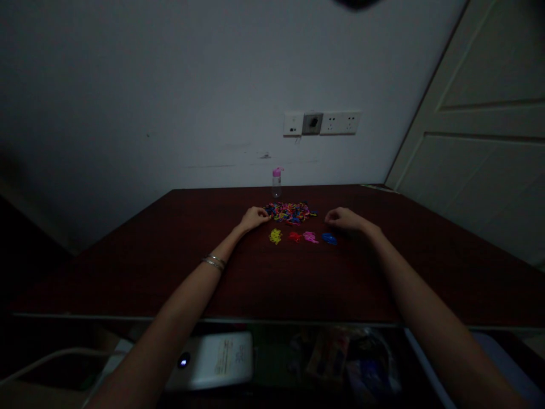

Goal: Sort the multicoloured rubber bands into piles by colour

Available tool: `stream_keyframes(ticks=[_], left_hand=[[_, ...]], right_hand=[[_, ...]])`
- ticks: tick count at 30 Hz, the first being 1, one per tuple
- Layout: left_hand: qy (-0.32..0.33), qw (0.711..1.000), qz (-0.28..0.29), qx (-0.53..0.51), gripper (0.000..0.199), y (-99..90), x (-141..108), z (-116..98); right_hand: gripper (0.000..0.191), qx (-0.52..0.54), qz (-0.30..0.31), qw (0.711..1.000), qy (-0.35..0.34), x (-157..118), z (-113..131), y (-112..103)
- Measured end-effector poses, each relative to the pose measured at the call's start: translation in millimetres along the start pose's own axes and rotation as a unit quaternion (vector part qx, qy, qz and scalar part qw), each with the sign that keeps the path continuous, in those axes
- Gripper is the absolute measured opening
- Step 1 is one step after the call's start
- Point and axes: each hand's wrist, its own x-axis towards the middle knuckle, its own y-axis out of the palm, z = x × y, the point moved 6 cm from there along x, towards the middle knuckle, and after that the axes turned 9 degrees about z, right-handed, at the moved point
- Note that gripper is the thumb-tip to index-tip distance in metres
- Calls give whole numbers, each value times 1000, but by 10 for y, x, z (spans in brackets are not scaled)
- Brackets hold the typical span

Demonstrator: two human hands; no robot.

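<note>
One dark red tabletop (149, 255), left to right. Below its front edge, left of centre: white device (225, 360) with a lit spot.

Bangles (214, 261) on the left wrist. Left hand (255, 217) is at the left end of the mixed pile (292, 212), thumb and fingers drawn nearly together at its rim. Can't tell if a piece is pinched.

Yellow pile (276, 236) lies in front of that hand, toward the front edge. Clear bottle (276, 182) with a pink cap stands upright near the back edge, behind the mixed pile. Mixed pile itself is around mid-width, nearer the back edge than the front; pieces too small to identify.

Then the red pile (294, 236) and pink pile (310, 237), side by side with a narrow gap — tightest spot in the row. Blue pile (329, 238) ends the row on the right.

Right hand (343, 218) is just behind blue, apart from the mixed pile, fingers curled in; grip contents hidden.

Handling, my read: pick single pieces off the pile's rim, don't dig the middle — they probably snag. Lift over the row, no dragging. Widen the red–pink gap. Keep the right forearm clear of blue.
</note>
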Motion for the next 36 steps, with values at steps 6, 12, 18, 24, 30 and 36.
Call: stream_keyframes(ticks=[6, 12, 18, 24, 30, 36], left_hand=[[-6, 1000, -15, 10, 20, 2, 14, 49], [-2, 999, -12, 32, 18, 27, 35, 71], [-2, 1000, -28, 12, 20, -8, -4, 12], [14, 999, -41, -8, 22, -46, -34, -69], [6, 1000, 4, -29, 19, -175, -32, -167], [6, 978, 187, -88, 11, -171, -187, -422]], right_hand=[[24, -69, -46, 996, -28, 72, 53, 1], [24, -89, -53, 994, -26, 83, 36, 0], [24, -86, -55, 994, -30, 85, 40, 14], [27, -82, -60, 994, -35, 76, 43, 15], [27, -69, -63, 994, -50, 70, 102, -3], [26, -46, -48, 994, -84, 38, 335, 18]])
